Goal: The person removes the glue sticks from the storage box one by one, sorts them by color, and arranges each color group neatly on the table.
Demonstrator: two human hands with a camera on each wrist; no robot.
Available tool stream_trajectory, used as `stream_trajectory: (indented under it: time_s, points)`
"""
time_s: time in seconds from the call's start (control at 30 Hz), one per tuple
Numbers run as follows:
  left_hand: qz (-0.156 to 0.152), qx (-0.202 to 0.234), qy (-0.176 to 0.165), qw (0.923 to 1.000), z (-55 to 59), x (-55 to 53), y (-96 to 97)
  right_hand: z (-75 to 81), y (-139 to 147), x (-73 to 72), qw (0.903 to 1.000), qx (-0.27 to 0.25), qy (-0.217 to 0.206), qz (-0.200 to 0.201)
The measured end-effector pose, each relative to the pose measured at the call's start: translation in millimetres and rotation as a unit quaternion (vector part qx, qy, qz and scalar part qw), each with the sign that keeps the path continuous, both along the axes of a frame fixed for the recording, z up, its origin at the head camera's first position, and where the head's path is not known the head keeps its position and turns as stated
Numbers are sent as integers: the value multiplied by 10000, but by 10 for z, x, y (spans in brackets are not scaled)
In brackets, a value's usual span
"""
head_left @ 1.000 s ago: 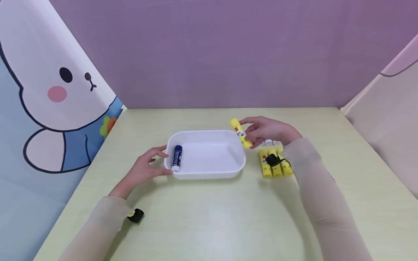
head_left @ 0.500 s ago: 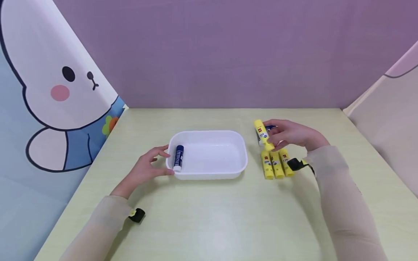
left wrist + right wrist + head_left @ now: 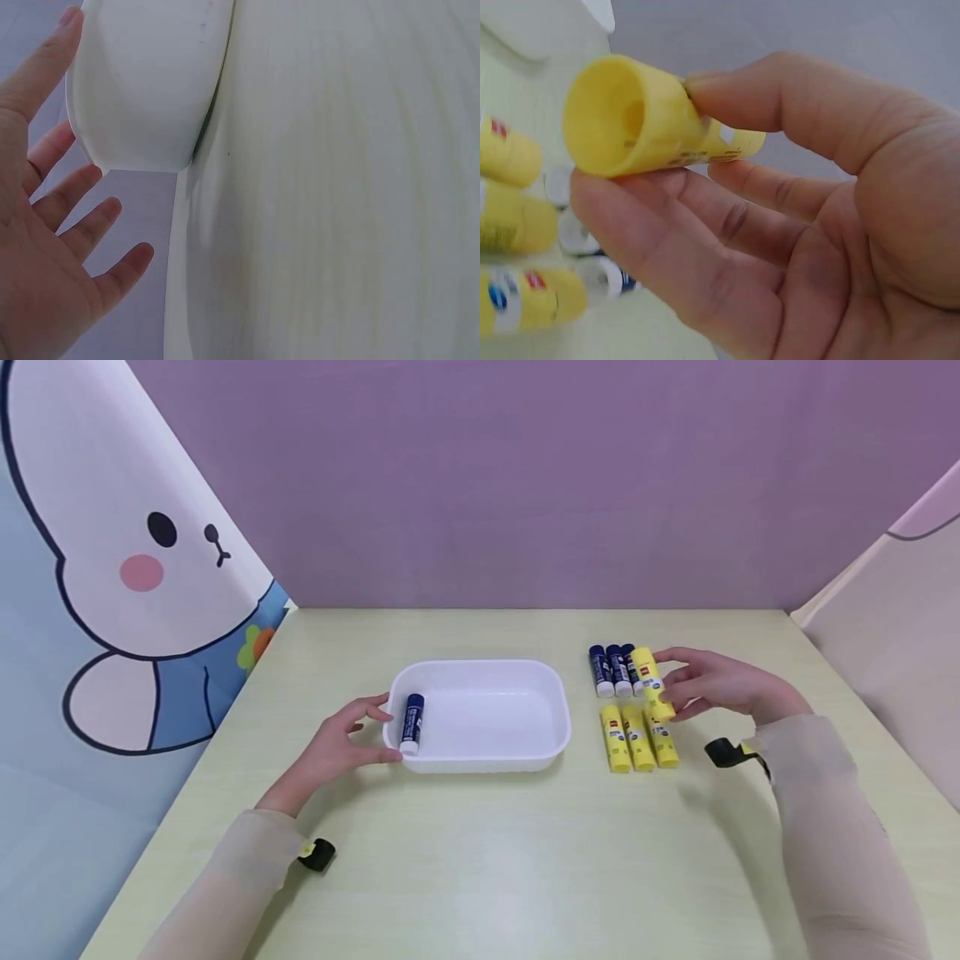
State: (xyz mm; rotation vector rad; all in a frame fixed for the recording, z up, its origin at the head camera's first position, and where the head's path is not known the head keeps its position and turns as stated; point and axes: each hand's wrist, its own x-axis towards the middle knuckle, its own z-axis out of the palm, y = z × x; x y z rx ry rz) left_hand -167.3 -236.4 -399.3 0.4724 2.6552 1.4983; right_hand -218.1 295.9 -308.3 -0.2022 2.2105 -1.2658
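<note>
My right hand pinches a yellow glue stick between thumb and fingers, tilted above the right end of two rows. In the right wrist view, the hollow end of the held glue stick faces the camera. Below it, several yellow glue sticks lie side by side. Behind them is a row of dark blue glue sticks with white ends, partly hidden by the held one. At the left end of the white tray, my left hand touches the rim with spread fingers. One blue glue stick lies inside the tray.
The pale table carries the tray and both rows. A purple backdrop rises along its far edge. On the left hangs a cloth with a cartoon figure; a pale cloth hangs on the right.
The right hand has moved right with the yellow glue stick, from the tray's right rim to above the rows' right end, uncovering more blue glue sticks. The left hand stays at the tray.
</note>
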Motion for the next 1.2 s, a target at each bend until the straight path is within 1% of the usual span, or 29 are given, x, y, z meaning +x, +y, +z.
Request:
stream_trajectory:
  time_s: [0.17,0.37,0.67,0.93,1.07,1.2]
  points:
    - [0,-47,22,10000,-2,-4,3,-65,163,63,9997,146,-122,-153]
    - [-21,-28,36,10000,-7,-8,-2,-221,332,97,9983,159,-423,-379]
    - [-12,-20,-21,10000,2,-6,5,-415,500,121,9964,190,-725,-405]
    - [-19,-5,-44,10000,14,0,8,-523,522,135,9929,463,-1016,-411]
    - [-13,1,-44,10000,22,2,9,-523,474,128,9924,559,-1053,-298]
    - [-23,-1,-50,10000,16,-1,4,-511,423,129,9910,759,-1056,-304]
